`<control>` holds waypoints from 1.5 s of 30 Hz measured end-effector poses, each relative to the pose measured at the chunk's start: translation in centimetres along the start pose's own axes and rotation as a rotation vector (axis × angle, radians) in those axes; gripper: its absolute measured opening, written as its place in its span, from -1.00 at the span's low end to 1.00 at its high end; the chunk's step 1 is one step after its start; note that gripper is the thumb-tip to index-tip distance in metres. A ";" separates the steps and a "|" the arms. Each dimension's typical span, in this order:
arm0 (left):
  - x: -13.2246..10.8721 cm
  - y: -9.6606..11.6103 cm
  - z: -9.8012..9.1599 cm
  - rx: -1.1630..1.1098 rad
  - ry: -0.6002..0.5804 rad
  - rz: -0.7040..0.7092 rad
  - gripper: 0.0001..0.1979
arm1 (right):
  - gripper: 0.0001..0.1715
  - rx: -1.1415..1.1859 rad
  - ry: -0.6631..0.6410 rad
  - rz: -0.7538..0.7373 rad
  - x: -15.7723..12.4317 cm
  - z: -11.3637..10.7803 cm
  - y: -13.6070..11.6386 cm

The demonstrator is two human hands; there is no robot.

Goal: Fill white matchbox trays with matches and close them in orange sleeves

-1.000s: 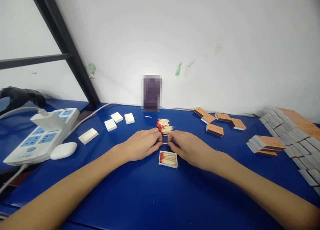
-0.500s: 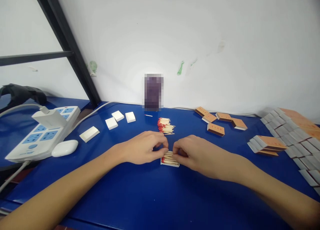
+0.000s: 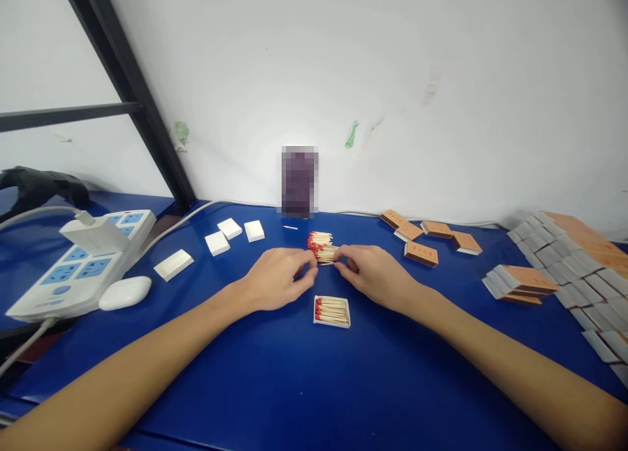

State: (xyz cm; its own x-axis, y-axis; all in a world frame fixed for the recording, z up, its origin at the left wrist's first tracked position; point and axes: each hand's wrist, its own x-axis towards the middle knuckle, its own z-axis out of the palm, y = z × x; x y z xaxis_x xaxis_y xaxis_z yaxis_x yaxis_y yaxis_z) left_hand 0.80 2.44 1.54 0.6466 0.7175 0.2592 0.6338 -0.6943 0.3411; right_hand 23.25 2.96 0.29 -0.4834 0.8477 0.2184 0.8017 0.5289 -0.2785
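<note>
A white matchbox tray (image 3: 332, 325) lies on the blue table, filled with red-tipped matches laid side by side, heads to the left. Behind it is a loose pile of matches (image 3: 321, 247). My left hand (image 3: 282, 277) is at the near left of this pile, thumb and index finger apart with nothing seen between them. At the pile's right end, the fingertips of my right hand (image 3: 375, 273) reach the bare match ends; its thumb and index finger are also apart. A single match (image 3: 290, 228) lies beyond the pile.
White tray-like pieces (image 3: 174, 265) lie to the left, near a power strip (image 3: 81, 268) and a white earbud case (image 3: 125, 292). Several orange matchboxes (image 3: 420, 254) are at the back right. A large stack of matchboxes (image 3: 579, 268) fills the right edge. A pixelated dark object (image 3: 298, 182) stands against the wall.
Both hands have moved away from the matchbox tray to the match pile behind it. The tray now shows fully, and the fingers have spread apart.
</note>
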 end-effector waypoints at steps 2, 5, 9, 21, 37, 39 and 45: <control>0.2 -0.7 0.4 0.060 0.063 -0.038 -0.84 | -0.85 0.012 0.011 0.014 0.0 0.4 0.1; 0.3 -1.4 0.9 0.098 0.092 -0.053 -0.85 | -0.86 0.034 0.004 0.040 -0.1 0.4 -0.2; 0.2 -1.6 1.0 0.102 0.080 -0.038 -0.83 | -0.86 0.058 -0.019 0.056 -0.2 0.1 -0.7; 0.5 -1.5 0.8 -0.087 0.012 -0.143 -0.85 | -0.85 0.163 0.015 0.059 -0.6 0.6 -0.8; 0.5 -1.4 1.0 -0.143 0.010 -0.177 -0.83 | -0.86 0.167 0.028 -0.035 -0.7 0.7 -0.6; 0.6 -1.4 1.0 -0.143 0.004 -0.169 -0.82 | -0.85 0.165 0.029 -0.048 -0.7 0.7 -0.6; 0.6 -1.6 0.9 -0.157 0.010 -0.177 -0.79 | -0.86 0.216 0.044 -0.010 -0.6 0.7 -0.4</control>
State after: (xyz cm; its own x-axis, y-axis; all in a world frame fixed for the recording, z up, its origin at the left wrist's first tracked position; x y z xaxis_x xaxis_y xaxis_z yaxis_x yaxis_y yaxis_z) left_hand 0.55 3.90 0.34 0.5265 0.8282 0.1920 0.6626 -0.5412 0.5177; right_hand 23.00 2.31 -0.36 -0.4714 0.8422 0.2617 0.7003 0.5379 -0.4693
